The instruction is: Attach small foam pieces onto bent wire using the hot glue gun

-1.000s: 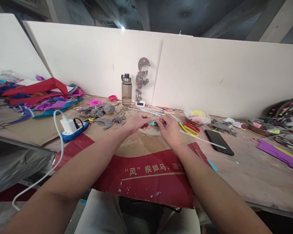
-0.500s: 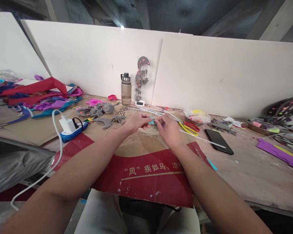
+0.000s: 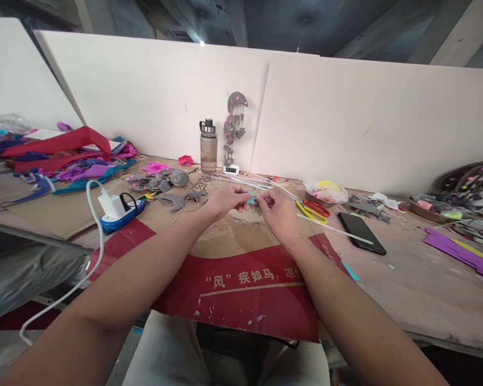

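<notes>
Between my two hands is a small turquoise piece point(image 3: 251, 199), which looks like cut felt; its full shape is hidden by the fingers. My left hand point(image 3: 228, 200) pinches it between thumb and fingers. Close beside it, my right hand point(image 3: 277, 208) has thumb and forefinger pressed together near the piece's right edge; whatever they hold is too small to make out. Both hands hover over a brown and red cardboard sheet point(image 3: 241, 295). Just right of the right hand lie scissors with yellow handles point(image 3: 312, 212) and a pair with red handles point(image 3: 316, 208).
A black phone point(image 3: 361, 234) lies right, crossed by a clear stick. At the back stand a water bottle point(image 3: 208, 147), a small clock point(image 3: 231, 170) and a grey moon hanging ornament point(image 3: 236, 102). Grey felt pieces point(image 3: 173, 201), a blue power strip point(image 3: 121, 216) and felt scraps point(image 3: 64, 155) are left.
The fingers have shifted very slightly around the turquoise piece, which has turned a little. Everything else stays in place apart from a small camera shift.
</notes>
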{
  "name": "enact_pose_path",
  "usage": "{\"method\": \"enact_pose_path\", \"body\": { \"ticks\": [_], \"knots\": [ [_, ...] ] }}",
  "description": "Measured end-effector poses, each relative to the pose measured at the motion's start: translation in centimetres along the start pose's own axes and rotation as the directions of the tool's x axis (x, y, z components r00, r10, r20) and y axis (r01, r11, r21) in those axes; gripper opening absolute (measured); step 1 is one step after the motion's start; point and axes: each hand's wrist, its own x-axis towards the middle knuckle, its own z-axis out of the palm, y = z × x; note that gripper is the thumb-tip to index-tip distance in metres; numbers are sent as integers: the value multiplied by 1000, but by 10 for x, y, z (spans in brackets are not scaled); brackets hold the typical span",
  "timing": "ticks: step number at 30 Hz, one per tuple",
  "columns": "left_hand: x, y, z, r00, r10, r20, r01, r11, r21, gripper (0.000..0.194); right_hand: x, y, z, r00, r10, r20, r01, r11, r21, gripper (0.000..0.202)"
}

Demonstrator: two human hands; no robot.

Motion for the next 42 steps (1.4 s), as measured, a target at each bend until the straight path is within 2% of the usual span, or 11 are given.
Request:
{"method": "enact_pose_path", "body": {
  "ticks": [11,24,34,42],
  "knots": [
    [-2,-1,-1,998,22,50,-28,993,119,13,1,2,-1,1000,-19,-24,20,1000,12,9],
    [-2,-2,-1,998,43,42,-48,989,138,13,2,-1,-4,1000,-9,22,10,1000,-27,15],
    [-5,4,1,996,64,54,-71,990,123,19,2,-1,-5,999,-9,31,11,998,-69,19],
    [-3,0,1,998,57,40,-62,990,131,15,1,-1,-4,1000,-3,27,4,998,-59,19]
  ]
}}
